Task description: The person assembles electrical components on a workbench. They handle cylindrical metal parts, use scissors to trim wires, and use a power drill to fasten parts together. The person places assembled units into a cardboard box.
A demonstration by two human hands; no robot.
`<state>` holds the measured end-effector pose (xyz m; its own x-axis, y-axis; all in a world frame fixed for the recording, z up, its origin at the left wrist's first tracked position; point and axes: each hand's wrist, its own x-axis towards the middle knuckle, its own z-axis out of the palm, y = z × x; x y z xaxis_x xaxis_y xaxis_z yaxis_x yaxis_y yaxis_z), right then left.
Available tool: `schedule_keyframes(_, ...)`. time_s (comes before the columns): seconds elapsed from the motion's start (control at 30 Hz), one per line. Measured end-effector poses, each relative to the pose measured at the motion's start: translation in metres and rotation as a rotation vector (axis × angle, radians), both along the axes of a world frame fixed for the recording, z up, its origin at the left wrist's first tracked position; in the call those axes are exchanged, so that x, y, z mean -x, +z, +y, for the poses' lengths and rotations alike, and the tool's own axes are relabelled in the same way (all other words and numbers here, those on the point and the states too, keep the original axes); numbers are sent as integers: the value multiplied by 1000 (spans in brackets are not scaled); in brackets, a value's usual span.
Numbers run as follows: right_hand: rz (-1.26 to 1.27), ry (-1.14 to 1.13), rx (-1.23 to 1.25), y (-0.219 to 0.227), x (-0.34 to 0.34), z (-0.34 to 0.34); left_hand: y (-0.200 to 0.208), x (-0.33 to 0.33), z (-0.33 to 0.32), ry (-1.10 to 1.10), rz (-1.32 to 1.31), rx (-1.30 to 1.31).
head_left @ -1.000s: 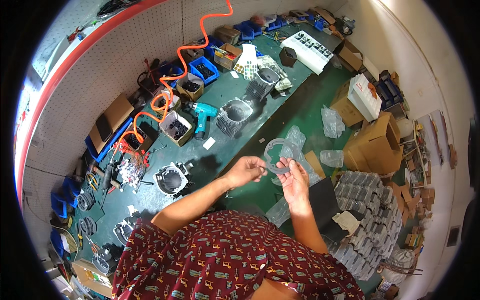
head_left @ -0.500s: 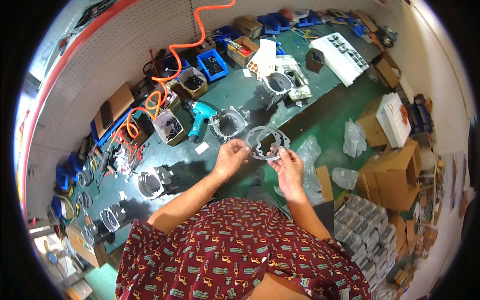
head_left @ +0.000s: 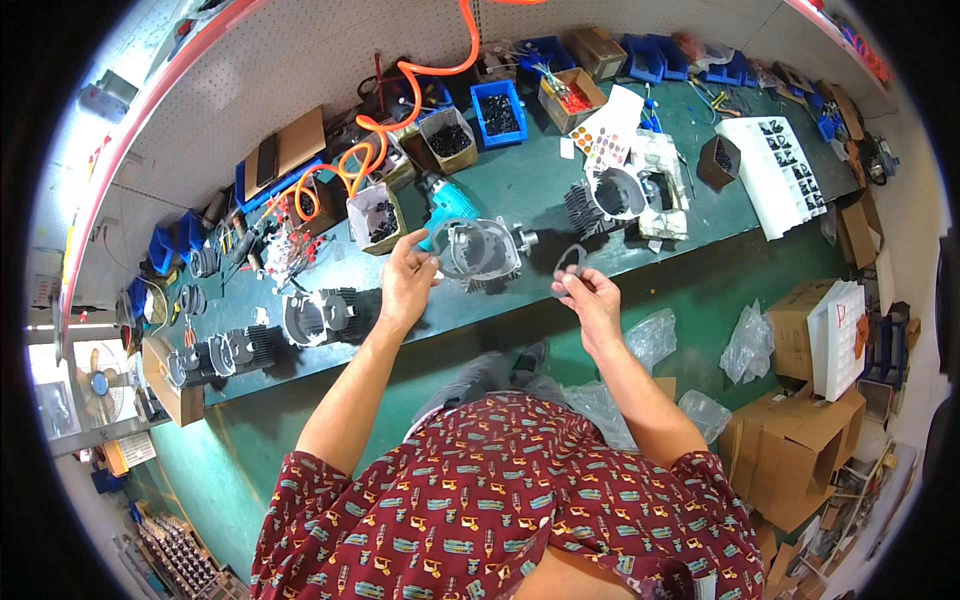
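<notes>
My left hand (head_left: 406,285) pinches a thin grey ring-shaped gasket (head_left: 441,238) at its left edge. The gasket is over the open mouth of a finned metal housing (head_left: 497,283) near the front edge of the bench; whether it touches the rim I cannot tell. To the right, my right hand (head_left: 592,298) grips a second grey flat ring (head_left: 570,259), tilted nearly edge-on and away from the housing. Behind the housing lies a teal cordless drill (head_left: 449,203), partly hidden. A second finned housing (head_left: 607,199) stands farther right.
Several more housings (head_left: 318,314) line the bench's front left. Blue bins (head_left: 498,112) and boxes of small black parts (head_left: 447,140) stand behind. An orange coiled hose (head_left: 470,65) hangs over them. A white foam tray (head_left: 765,185) lies right; cardboard boxes (head_left: 795,440) sit on the floor.
The two rings, held together between my hands before, are now apart. My left hand has carried one left over the housing; my right hand keeps the other. The view has shifted.
</notes>
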<state>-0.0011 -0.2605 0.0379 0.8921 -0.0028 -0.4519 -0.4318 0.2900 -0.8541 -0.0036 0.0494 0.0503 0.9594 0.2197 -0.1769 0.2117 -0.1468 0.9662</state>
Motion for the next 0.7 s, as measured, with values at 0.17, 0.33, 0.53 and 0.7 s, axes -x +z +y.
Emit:
schedule_keyframes(0.17, 71, -32, -12, -12, -21, 34, -10, -27, -7, -175, 2, -259)
schedule_keyframes(0.33, 93, -27, -5, -16, -21, 50, -16, -39, -15, -228, -22, -342)
schedule_keyframes(0.53, 100, -31, 18, -14, -23, 56, -11, -43, -20, -259, 10, -351)
schedule_keyframes(0.7, 103, -21, 18, -16, -22, 57, -11, -41, -19, -309, 24, -521)
